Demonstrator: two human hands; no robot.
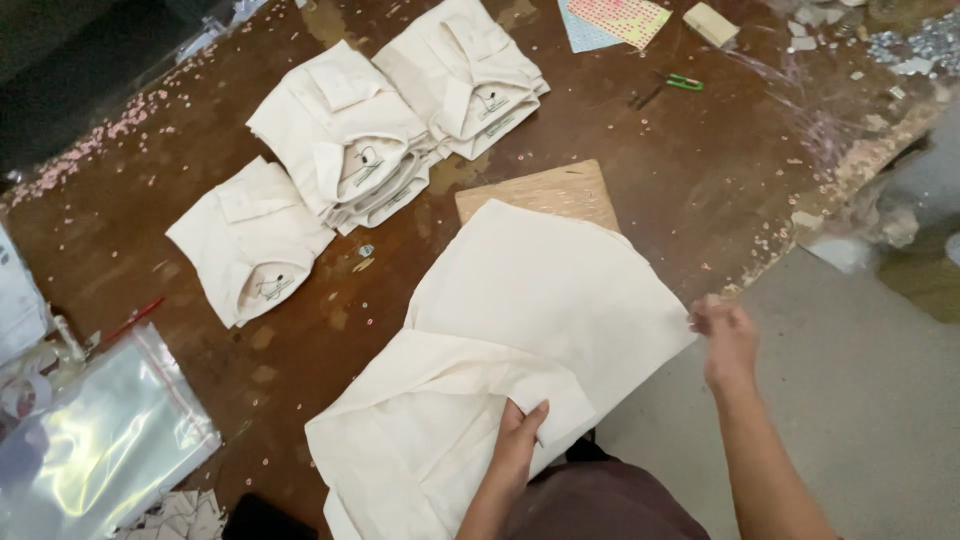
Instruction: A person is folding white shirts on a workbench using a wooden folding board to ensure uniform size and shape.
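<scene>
- Head view, work in hand: a cream shirt [510, 340] lies spread and partly folded on the near edge of a brown table [690, 170], its upper end resting over a wooden folding board [545, 190]. The step appears to be folding, with one panel already turned in across the middle.
- Left hand [520, 440]: it rests flat on a turned-in flap of the shirt near the table's front edge, fingers pressed together and pointing up the cloth, holding the fold down rather than pinching it.
- Right hand [725, 335]: it sits at the shirt's right-hand edge, just off the table, fingers curled in around the cloth edge; the hand is blurred, so whether it truly pinches the fabric cannot be told.
- Next move, as a judgement: turning the right side inward would call for a firm hold on that edge while the left hand keeps the middle fold pinned, and for the cloth to stay square to the board.
- Surroundings: one folded shirt [250, 245] lies alone to the left, with two stacks of folded shirts [400, 120] behind it, all well apart from the open one.
- Also present: clear plastic bags [100, 430] at the lower left, a red pen [130, 320] near them, a green-handled tool [685, 82] and a dotted sheet [620, 20] at the far side.
- Possible hindrance: small pinkish scraps litter the table, and the shirt's right part overhangs the edge.
</scene>
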